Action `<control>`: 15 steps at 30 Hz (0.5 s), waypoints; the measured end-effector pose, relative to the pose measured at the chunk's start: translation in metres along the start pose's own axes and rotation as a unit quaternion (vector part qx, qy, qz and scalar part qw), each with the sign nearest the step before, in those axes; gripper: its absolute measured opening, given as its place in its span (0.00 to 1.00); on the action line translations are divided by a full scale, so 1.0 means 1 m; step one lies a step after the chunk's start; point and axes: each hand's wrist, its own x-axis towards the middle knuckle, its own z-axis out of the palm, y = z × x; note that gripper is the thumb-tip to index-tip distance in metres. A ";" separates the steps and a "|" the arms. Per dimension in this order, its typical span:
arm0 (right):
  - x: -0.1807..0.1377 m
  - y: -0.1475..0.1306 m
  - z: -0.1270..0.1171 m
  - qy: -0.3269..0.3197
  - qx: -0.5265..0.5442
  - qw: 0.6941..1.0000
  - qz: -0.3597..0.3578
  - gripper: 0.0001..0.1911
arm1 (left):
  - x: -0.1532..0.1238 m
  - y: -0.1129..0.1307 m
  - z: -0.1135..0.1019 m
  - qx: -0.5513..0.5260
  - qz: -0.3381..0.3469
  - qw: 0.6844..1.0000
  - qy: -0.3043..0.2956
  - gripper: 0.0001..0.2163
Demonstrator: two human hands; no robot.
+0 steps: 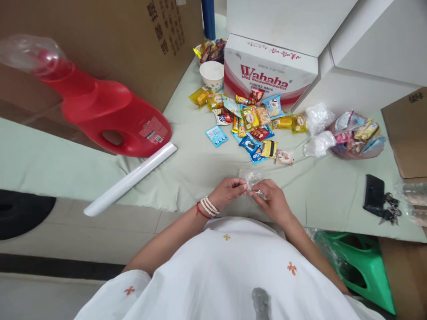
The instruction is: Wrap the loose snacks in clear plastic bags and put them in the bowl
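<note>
Both hands meet at the table's near edge around a clear plastic bag [251,176]. The fingers of my left hand [230,188], with beaded bracelets at its wrist, pinch one side of the bag. My right hand [271,198] pinches the other side, close to the left fingertips. The bag looks thin and crumpled; I cannot make out anything inside it. Just beyond lies a loose pile of wrapped snacks [250,118], with a pale snack packet [284,157] and a yellow-and-black packet [269,149] nearest the hands.
A red jug [113,111] and a white roll [130,180] are on the left. Behind the snacks stand a paper cup [212,75] and a Wahaha box [267,66]. Folded clear bags [319,143], a filled bag of snacks [358,133], and a black case with keys [373,193] lie right.
</note>
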 end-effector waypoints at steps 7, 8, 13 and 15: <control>0.006 0.015 0.000 -0.037 0.188 0.973 0.128 0.18 | -0.001 -0.001 0.006 0.029 0.017 0.999 -0.007 0.27; 0.006 0.014 0.000 -0.043 0.215 0.963 0.154 0.19 | -0.001 -0.001 0.006 0.021 0.012 1.000 -0.007 0.27; 0.008 0.013 0.007 -0.013 0.334 0.903 0.270 0.23 | -0.004 -0.003 0.010 0.021 0.042 0.998 0.034 0.25; 0.011 0.011 0.010 0.022 0.379 0.877 0.293 0.23 | -0.007 -0.004 0.015 0.090 0.099 0.989 0.066 0.24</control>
